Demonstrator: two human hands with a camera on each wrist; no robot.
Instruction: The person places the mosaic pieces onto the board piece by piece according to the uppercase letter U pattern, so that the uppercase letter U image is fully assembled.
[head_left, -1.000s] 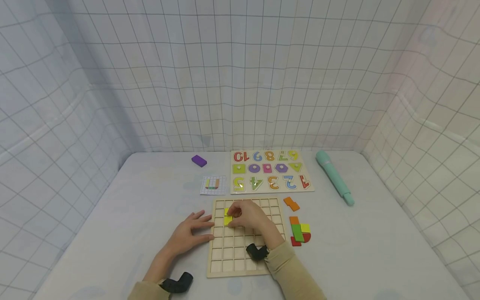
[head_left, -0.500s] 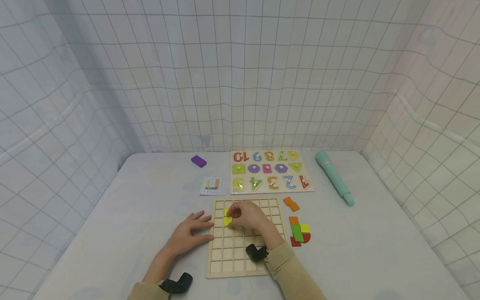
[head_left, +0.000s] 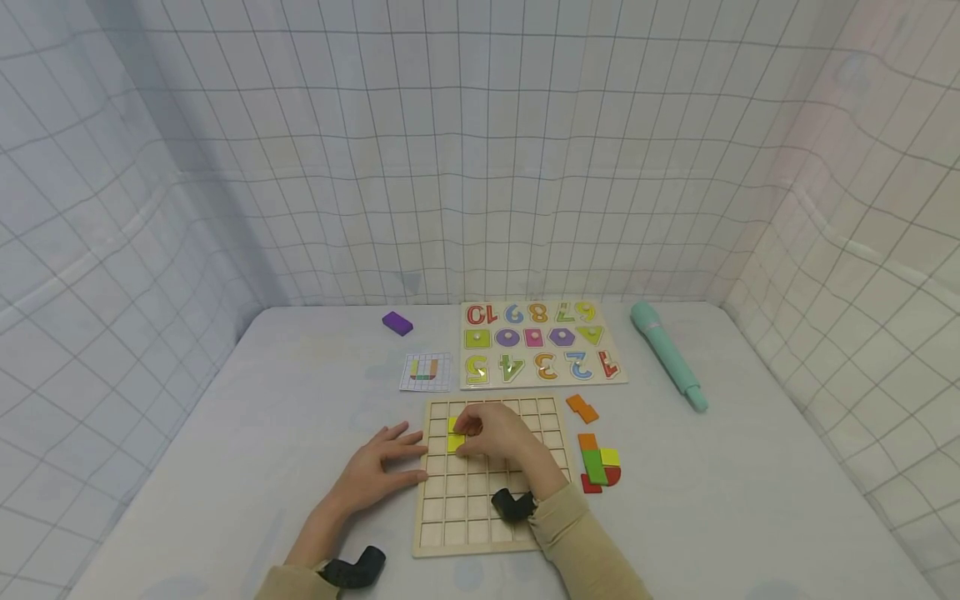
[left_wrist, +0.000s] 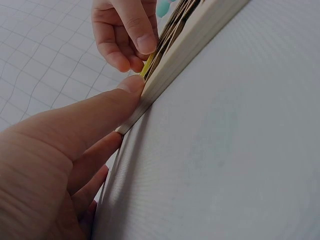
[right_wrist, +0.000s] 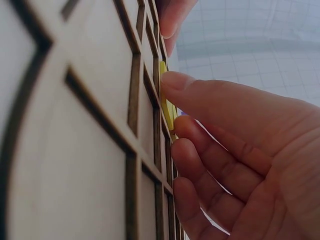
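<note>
A wooden grid board [head_left: 455, 509] lies on the white-covered table in the head view. Along its left edge my left hand [head_left: 381, 468] rests with fingers spread; thumb and fingertips touch the rim. Over the board's upper left, my right hand [head_left: 498, 431] pinches a yellow square tile [head_left: 455, 444] between thumb and index finger. The right wrist view shows this yellow tile [right_wrist: 167, 102] sitting in the grid, with the thumb [right_wrist: 176, 80] on it. Just beyond it in the head view is a second yellow piece [head_left: 453, 424], partly covered by the fingers.
Right of the board lie orange pieces [head_left: 582, 408], a green piece [head_left: 595, 467], a yellow square [head_left: 610, 457] and red pieces [head_left: 612, 476]. Behind are a pattern card [head_left: 425, 372], a number puzzle [head_left: 493, 337], a purple block [head_left: 397, 323] and a teal stick-shaped object [head_left: 669, 354].
</note>
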